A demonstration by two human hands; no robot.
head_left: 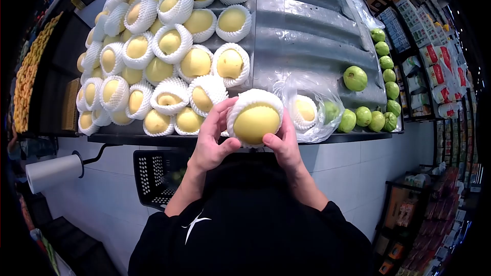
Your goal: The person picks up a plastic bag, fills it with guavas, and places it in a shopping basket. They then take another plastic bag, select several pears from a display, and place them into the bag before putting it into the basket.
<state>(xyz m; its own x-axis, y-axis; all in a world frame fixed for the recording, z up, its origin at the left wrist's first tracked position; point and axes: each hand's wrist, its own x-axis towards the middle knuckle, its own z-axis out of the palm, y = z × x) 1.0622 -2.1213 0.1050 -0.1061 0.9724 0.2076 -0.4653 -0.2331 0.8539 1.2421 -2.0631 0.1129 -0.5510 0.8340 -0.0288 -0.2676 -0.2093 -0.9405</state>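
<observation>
Nearest to my head camera is a black top point(276, 214) with a white mark point(195, 226) on its chest. Scanning from the left, I get a tall bank of orange-yellow produce point(33, 71) at the far side, then a white roll point(54, 173) on a bent black bracket point(102, 154). Next comes a black crate point(150, 176) with rows of holes, lower than the display edge; something greenish sits inside it, too dim for me to name.

Above the crate, yellow fruits point(196, 63) in white foam nets crowd the left part of the display, stacked toward the back. My left hand point(208, 145) comes up in front of them, fingers curved round the left side of the held fruit point(257, 124), thumb by its lower edge. That fruit, yellow with a foam net around it, is gripped between both hands at the display's front edge, its bare face toward me. My right hand point(288, 149) clasps the other side, thumb tip pressed on the skin; its other fingers are mostly hidden.

Just right of it, a clear plastic bag point(319, 132) lies crumpled over another netted fruit point(305, 110). Behind stretches a dark ridged surface point(307, 36), where a lone green fruit point(355, 78) rests, with more green fruits point(363, 116) lining the front and right edges. Packaged goods point(441, 71) fill shelving beyond.
</observation>
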